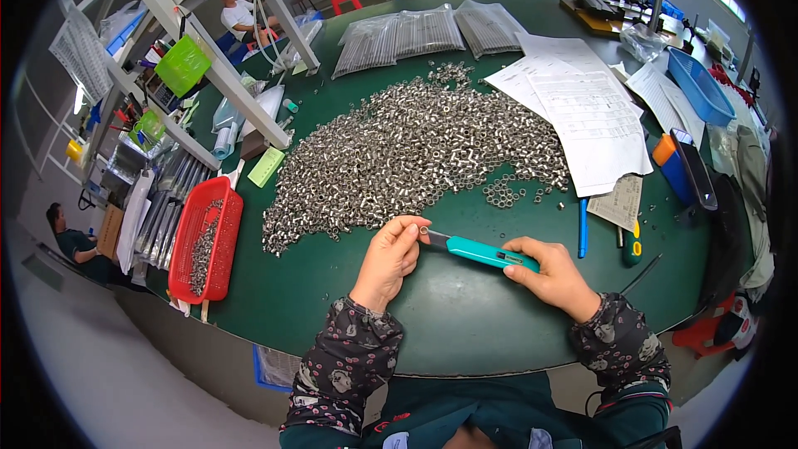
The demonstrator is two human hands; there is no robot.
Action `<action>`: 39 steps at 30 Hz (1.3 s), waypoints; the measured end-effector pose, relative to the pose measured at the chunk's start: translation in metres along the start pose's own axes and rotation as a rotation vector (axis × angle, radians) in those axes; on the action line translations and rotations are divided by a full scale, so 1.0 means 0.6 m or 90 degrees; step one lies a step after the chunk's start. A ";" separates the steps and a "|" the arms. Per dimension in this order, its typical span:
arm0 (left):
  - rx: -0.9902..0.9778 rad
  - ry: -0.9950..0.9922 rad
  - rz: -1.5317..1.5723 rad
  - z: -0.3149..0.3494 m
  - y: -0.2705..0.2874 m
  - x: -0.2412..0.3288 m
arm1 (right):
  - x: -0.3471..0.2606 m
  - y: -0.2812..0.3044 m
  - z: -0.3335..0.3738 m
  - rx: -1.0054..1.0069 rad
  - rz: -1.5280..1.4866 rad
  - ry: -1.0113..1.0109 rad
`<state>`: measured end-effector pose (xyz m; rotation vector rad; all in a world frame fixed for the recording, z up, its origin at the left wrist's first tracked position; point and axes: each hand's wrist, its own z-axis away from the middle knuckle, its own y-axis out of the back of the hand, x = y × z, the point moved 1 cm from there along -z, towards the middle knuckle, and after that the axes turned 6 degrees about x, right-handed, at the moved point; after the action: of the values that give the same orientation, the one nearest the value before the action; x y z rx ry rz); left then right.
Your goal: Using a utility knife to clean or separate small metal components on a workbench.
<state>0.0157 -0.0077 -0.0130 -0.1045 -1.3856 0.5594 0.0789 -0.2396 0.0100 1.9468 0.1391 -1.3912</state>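
Between the thumb and forefinger of my left hand (387, 259) is a small metal ring (424, 231). My right hand (549, 273) grips a teal utility knife (486, 253) by the rear of its handle. The knife's blade (437, 239) points left and its tip meets or nearly meets the ring; my fingers partly hide the contact. Beyond both hands spreads a large heap of small metal rings (399, 150). A small patch of loose rings (503, 192) lies in front of the heap, above the knife.
At the left edge of the green table (449, 328) stands a red basket (224, 258) partly filled with small metal parts. Paper sheets (586, 116), a blue pen (583, 229) and a yellow-green screwdriver (634, 245) lie to the right. Bagged metal tubes (416, 36) rest behind the heap.
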 end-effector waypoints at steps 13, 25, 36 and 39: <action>-0.044 0.042 0.084 0.000 0.005 -0.003 | 0.003 0.000 0.001 -0.023 -0.030 -0.018; -0.020 -0.007 0.018 0.005 0.001 -0.002 | 0.003 -0.003 0.001 -0.015 -0.029 -0.009; 0.015 -0.020 -0.023 0.006 0.000 -0.003 | -0.006 -0.006 0.007 0.037 0.103 0.053; 0.022 -0.019 -0.029 0.007 -0.004 -0.001 | -0.003 -0.006 0.008 0.062 0.104 0.081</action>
<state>0.0123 -0.0110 -0.0119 -0.0363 -1.4034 0.5481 0.0727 -0.2394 0.0092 2.0783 -0.0287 -1.1887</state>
